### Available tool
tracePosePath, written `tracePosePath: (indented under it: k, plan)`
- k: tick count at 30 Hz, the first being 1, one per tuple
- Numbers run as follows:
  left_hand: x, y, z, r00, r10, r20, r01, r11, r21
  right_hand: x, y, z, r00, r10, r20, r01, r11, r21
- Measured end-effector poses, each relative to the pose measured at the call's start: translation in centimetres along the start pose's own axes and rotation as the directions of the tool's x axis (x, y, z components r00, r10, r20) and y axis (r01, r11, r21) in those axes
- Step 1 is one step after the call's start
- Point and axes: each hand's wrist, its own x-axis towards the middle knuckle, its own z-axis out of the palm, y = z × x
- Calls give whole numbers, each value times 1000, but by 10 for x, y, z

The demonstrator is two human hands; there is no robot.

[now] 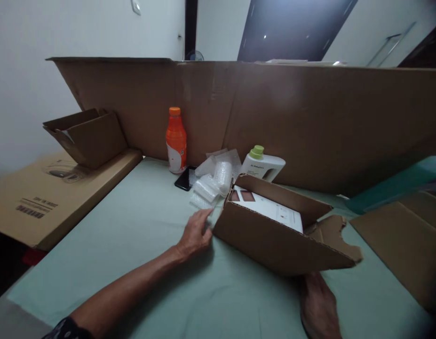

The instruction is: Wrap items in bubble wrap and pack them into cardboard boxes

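An open cardboard box [270, 238] rests at a tilt on the pale green cloth, with a white printed carton [274, 212] inside it. Beside the box's left end is my left hand [195, 235], its fingers stretched forward and the thumb apart; whether it touches the cardboard I cannot tell. My right hand [319, 303] holds the box from below at its near right side, and the box hides those fingertips. Crumpled bubble wrap [212, 181] lies just beyond my left hand. Behind the box a white bottle with a green cap [262, 165] leans over.
An orange bottle [176, 141] stands at the back beside a black phone [184, 180]. On the left, a small open carton [94, 136] sits on a large flat box [44, 197]. A tall cardboard panel [291, 122] walls off the back. More cardboard [397, 245] is at the right.
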Motion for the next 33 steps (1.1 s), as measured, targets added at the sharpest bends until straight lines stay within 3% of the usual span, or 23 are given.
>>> tracePosePath:
  k: [4, 8, 10, 13, 18, 20, 22, 23, 25, 27, 30, 33]
  plan:
    - [38, -21, -24, 997, -23, -71, 30, 995, 99, -2, 3, 0, 994, 98, -52, -100, 994, -42]
    - [91, -25, -24, 997, -14, -82, 21, 996, 86, -2, -1, 1, 995, 85, -61, -87, 996, -38]
    - [102, -21, -26, 994, -16, -106, 20, 999, 37, -2, -1, 2, 996, 65, -63, -67, 997, -26]
    - [86, -13, -47, 983, -51, -179, 41, 997, -62, -2, 0, 3, 997, 59, -56, -59, 998, 5]
    - [-7, -1, -105, 960, -216, -177, 151, 935, -322, 1, -1, 6, 995, 78, -55, -75, 995, 59]
    - [-45, 4, -116, 935, -350, -49, 251, 754, -607, 0, -4, 7, 996, 71, -53, -67, 995, 71]
    - [-74, 11, -116, 893, -421, 158, 342, 408, -847, -2, -8, 8, 998, 48, -44, -45, 996, 73]
    - [-85, 16, -114, 874, -415, 252, 372, 239, -897, -3, -11, 8, 999, 33, -40, -30, 997, 69]
    - [-97, 28, -105, 852, -372, 368, 414, 51, -909, -5, -15, 9, 999, 13, -30, -11, 998, 58]
    - [-102, 43, -95, 838, -323, 440, 456, -30, -889, -6, -19, 11, 999, 20, -35, -18, 997, 76]
    - [-103, 64, -81, 810, -239, 535, 532, -81, -843, -6, -23, 10, 995, 48, -87, -36, 990, 135]
    - [-106, 73, -71, 788, -168, 592, 577, -131, -806, -13, -27, -7, 986, 56, -160, -22, 978, 206]
